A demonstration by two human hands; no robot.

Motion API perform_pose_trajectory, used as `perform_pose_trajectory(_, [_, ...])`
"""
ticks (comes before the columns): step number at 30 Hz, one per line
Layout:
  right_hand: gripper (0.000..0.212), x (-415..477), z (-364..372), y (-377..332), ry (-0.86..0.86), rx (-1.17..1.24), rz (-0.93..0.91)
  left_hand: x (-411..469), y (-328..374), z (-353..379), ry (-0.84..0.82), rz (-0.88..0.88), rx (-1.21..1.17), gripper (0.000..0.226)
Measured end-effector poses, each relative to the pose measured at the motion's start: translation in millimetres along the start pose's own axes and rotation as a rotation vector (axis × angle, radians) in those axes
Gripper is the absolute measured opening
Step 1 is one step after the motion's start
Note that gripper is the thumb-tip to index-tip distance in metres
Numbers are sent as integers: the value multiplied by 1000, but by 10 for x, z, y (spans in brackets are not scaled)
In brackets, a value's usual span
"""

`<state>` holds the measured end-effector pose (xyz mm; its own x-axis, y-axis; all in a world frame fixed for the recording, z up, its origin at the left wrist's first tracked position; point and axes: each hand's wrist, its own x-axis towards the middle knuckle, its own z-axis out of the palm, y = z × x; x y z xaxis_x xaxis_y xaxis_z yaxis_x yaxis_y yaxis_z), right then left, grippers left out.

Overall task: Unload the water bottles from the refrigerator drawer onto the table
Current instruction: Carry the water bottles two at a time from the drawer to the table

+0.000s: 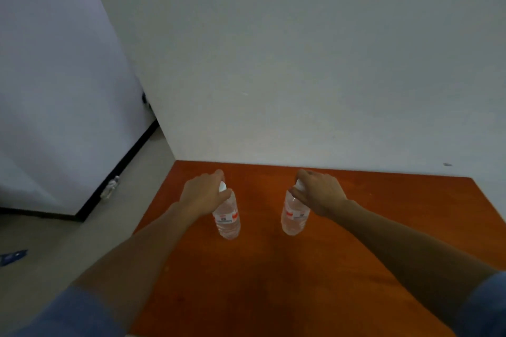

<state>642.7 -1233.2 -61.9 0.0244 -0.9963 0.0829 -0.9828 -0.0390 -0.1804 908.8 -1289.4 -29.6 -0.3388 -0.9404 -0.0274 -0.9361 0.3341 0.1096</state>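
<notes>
**Left sleeve [68,314] to right sleeve [487,306]: both arms out over the table [260,282]**

Bare forearms ran from the blue sleeves at 7 and 5 o'clock toward mid-view. The left bottle [227,223] stood upright on the table, its clear body at 5 o'clock from the left hand [204,193], whose fingers curled down over the white cap and gripped it. The right bottle [294,216], apart from it at 3 o'clock, sat at 7 o'clock from the right hand [319,191], which pinched its cap likewise. The orange-brown table butted a pale wall [301,63] at 12 o'clock. At 9 o'clock lay grey floor [68,241], a white panel [54,90] with a black base strip, a third bottle [109,187] beside that strip, and a blue scrap [12,256].
</notes>
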Motion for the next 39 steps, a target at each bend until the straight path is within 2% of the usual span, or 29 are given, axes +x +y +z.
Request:
perform_pose_trajectory(4, [43,614,71,-194,23,52,57,636,-311,-28,10,22,-10,32])
perform_pose_trajectory(12, [39,1763,505,-347,16,112,61,1703,-587,183,18,29,-5,29])
perform_pose_trajectory(16, [38,2177,784,-353,-34,106,47,2072,-639,405,4,69,8,29])
perform_pose_trajectory(22, [42,2524,977,-348,-16,91,29,2414,-738,622,32,53,-79,32])
perform_pose_trajectory(29, [55,2401,976,-437,-94,42,116,2443,-835,652,-54,113,-88,39])
perform_pose_trajectory(32, [62,2209,789,-523,-116,13,179,2343,-894,545,43,199,63,44])
perform_pose_trajectory(35, [54,1821,567,-635,-57,-41,264,2177,-798,347,138,379,183,41])
perform_pose_trajectory(39, [36,1040,237,-667,-57,-192,386,1767,-376,147,61,617,154,28])
